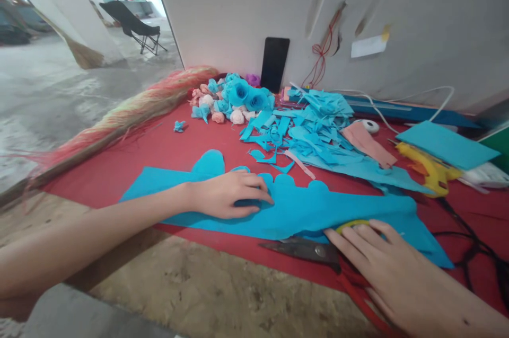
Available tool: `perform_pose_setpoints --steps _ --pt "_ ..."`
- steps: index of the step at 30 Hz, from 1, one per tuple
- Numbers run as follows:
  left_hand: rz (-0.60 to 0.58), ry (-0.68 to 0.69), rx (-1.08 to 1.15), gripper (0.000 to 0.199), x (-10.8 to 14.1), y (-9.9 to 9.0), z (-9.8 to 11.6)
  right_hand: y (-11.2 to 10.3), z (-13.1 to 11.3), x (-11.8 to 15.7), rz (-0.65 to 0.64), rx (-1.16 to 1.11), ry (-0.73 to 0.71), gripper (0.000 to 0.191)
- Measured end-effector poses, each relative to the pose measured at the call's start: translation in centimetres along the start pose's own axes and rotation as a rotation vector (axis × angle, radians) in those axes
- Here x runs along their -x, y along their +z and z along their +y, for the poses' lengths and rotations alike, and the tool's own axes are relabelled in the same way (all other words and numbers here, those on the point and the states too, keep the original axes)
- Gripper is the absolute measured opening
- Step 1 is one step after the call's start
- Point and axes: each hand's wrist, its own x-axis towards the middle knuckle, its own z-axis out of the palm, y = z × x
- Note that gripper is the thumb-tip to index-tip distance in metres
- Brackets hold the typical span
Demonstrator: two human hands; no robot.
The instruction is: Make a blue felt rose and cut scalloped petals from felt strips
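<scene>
A long folded sheet of blue crepe paper [334, 208], with several rounded lobes along its far edge, lies across the red table cover. My left hand [228, 195] rests palm down on it, fingers slightly spread, holding nothing. At the near edge of the paper, my right hand [369, 258] is closed about the handles of scissors [310, 250]. One dark blade points left over the cover, and a red handle runs below the hand. A yellow curved piece shows under the fingers; whether it belongs to the scissors I cannot tell. The other blade is hidden.
Blue paper scraps [314, 126] are heaped behind the sheet, beside paper flowers [234, 97]. A yellow glue gun [431, 168] with a black cord lies right. A dark phone [275, 64] leans on the white panel. Straw bundles [131, 113] line the left edge.
</scene>
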Motion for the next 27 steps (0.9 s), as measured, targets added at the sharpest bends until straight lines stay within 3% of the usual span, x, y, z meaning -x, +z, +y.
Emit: perform_pose_setpoints --steps 9,18,27 --pt "-0.019 -0.011 0.002 0.028 0.0 -0.1 0.2 0.2 -0.4 -1.3 0.039 -0.034 -0.069 0.051" --pt "-0.026 -0.027 0.022 0.029 0.0 -0.4 0.3 -0.5 -0.2 -1.7 0.208 0.064 -0.093 0.048" --pt "-0.008 -0.014 -0.001 0.029 -0.1 -0.4 0.4 -0.4 -1.1 -0.8 0.155 0.039 -0.034 0.039"
